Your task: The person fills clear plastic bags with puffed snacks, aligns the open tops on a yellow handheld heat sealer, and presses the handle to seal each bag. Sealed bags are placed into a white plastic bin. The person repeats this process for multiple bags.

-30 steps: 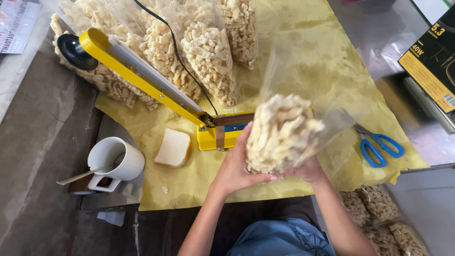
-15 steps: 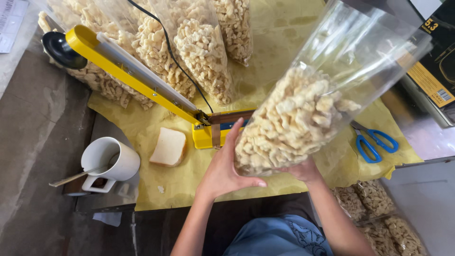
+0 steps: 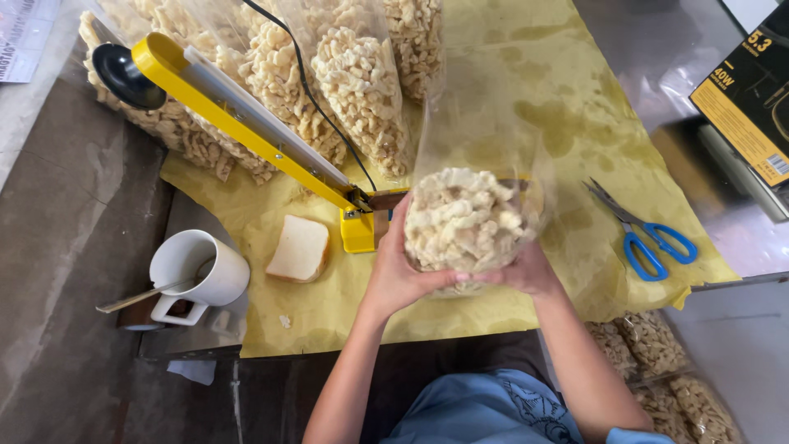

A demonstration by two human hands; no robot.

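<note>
- Head view, the only one: bag [image 3: 470,220] of pale puffed snacks stands upright between both hands, over the near middle of the yellow sheet [image 3: 526,99].
- Left hand [image 3: 398,271] clasps the bag's left side; its fingers [image 3: 444,278] curl under the near bottom edge and its thumb runs up the left wall, so the snacks sit right of the palm.
- Right hand [image 3: 526,270] cups the bag's right lower side; its fingers wrap toward the near bottom and reach toward the left hand's fingertips beneath the bag. Whether the two sets of fingertips touch cannot be told.
- Both hands grip the bag; neither is spread wide.
- Bag's clear empty top rises toward the far side, open-looking and slack above the snacks.
- Both forearms come up from the near edge and angle inward to the bag, wrists bent a little, the left forearm bare, the right one bare too.
- Sealer [image 3: 246,123], yellow with its long arm raised toward the far left, sits just left of the bag; its base [image 3: 359,230] is just beside the left hand.
- Bread slice [image 3: 299,248] lies left of the base, and a white mug [image 3: 197,267] with a spoon further left.
- Scissors [image 3: 645,238] with blue handles lie right of the bag, apart from it.
- Filled bags [image 3: 353,82] lie on the far side.
</note>
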